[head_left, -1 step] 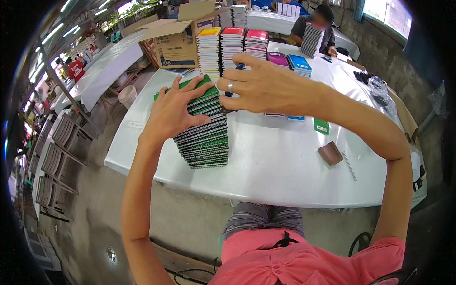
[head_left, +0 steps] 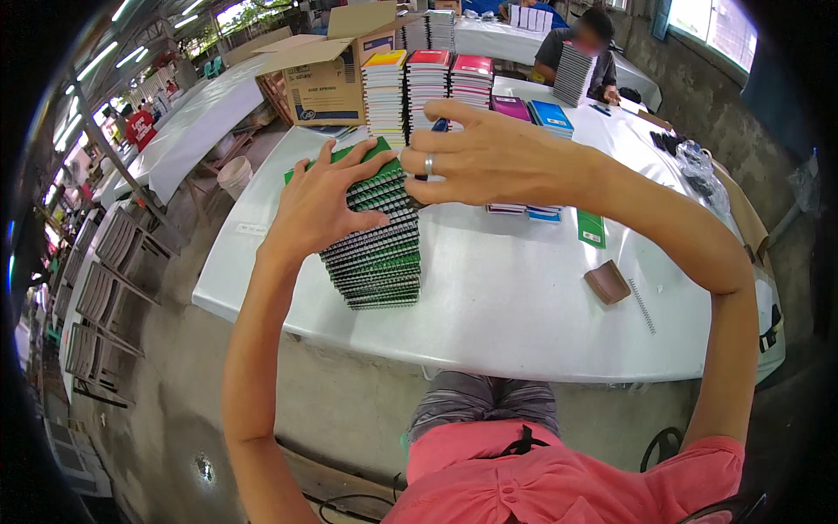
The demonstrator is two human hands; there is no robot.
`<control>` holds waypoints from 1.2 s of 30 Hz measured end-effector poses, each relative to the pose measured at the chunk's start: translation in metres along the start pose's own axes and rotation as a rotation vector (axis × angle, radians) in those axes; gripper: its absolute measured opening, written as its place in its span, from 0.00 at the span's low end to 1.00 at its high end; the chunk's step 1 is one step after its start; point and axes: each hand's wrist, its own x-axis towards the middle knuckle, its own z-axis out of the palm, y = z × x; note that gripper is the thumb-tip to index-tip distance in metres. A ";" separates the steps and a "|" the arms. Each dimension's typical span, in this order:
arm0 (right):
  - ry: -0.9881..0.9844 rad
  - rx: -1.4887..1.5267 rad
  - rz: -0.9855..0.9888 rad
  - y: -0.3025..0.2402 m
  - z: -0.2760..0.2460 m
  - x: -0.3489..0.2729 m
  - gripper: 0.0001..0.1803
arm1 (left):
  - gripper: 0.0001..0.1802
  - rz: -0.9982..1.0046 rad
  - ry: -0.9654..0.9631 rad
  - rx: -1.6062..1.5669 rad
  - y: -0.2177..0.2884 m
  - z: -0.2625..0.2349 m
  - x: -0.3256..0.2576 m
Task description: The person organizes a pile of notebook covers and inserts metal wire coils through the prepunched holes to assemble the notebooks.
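Note:
A tall, leaning stack of green spiral-bound notebooks (head_left: 375,275) stands on the white-covered table, wire bindings facing me. My left hand (head_left: 319,210) lies over its top with fingers spread on the green cover and the thumb along the bound side. Beside the stack's upper right, my right hand (head_left: 497,162), a ring on one finger, curls around a slim hand tool with a dark blue handle (head_left: 442,125). Its working end is at the bindings, mostly covered by my fingers, so its exact kind cannot be told.
Behind stand yellow- and red-covered notebook stacks (head_left: 428,92) and an open cardboard box (head_left: 323,87). Purple and blue notebooks (head_left: 550,118) sit further right. Nearer are a green booklet (head_left: 591,230), a brown block-like object (head_left: 607,282) and a loose wire coil (head_left: 642,306). Another person (head_left: 546,57) sits across.
My right hand has shifted very slightly, and less of the blue-handled tool shows between its fingers. The left hand and the notebook stack look unchanged.

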 end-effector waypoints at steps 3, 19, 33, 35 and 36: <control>0.051 -0.153 -0.127 0.006 0.013 0.001 0.18 | 0.48 0.008 -0.005 0.010 -0.001 -0.002 0.001; 0.046 0.002 -0.012 -0.011 0.005 -0.002 0.16 | 0.47 0.004 0.005 0.010 0.004 -0.002 0.000; 0.035 -0.223 -0.220 0.002 0.026 -0.003 0.15 | 0.47 0.007 0.009 0.022 0.002 -0.002 0.000; 0.093 -0.172 -0.201 -0.002 0.022 0.000 0.13 | 0.47 0.006 0.001 0.020 0.002 -0.002 0.000; 0.091 -0.171 -0.201 -0.014 0.019 0.000 0.13 | 0.47 0.011 0.003 0.015 0.001 -0.002 0.001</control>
